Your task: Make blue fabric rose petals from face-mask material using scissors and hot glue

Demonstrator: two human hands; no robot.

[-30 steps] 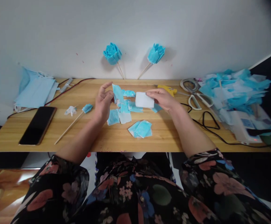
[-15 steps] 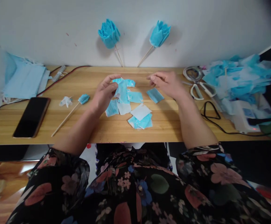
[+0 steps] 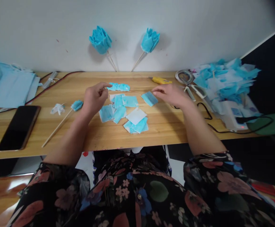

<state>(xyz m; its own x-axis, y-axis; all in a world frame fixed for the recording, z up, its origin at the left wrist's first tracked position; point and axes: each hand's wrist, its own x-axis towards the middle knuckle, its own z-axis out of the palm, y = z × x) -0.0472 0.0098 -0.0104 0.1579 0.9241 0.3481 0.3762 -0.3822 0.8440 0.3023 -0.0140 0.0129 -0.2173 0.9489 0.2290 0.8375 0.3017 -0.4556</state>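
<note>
We find the single blue piece (image 3: 149, 98) flat on the table (image 3: 161, 132), right of the frame's centre, just beside the fingertips of the right hand (image 3: 172, 94); we cannot tell whether those fingers touch it, or whether thumb and forefinger meet. At upper centre, the left hand (image 3: 95, 96) points its forefinger at the near end of the pleated blue strip (image 3: 118, 87); its thumb and forefinger stand apart, with nothing visible between them. Below the strip lie the loose blue pieces (image 3: 119, 113), partly overlapping, and at lower centre the small pile (image 3: 136, 117) with a white face uppermost. We judge all of this thin cloth to be very light, limp and easily creased, with layers that may slide or separate. We should take the single piece by one corner or a free edge, lightly, between thumb and forefinger pads, supporting its middle if it sags. For the strip, we should hold an end and avoid pressing the pleats flat.
</note>
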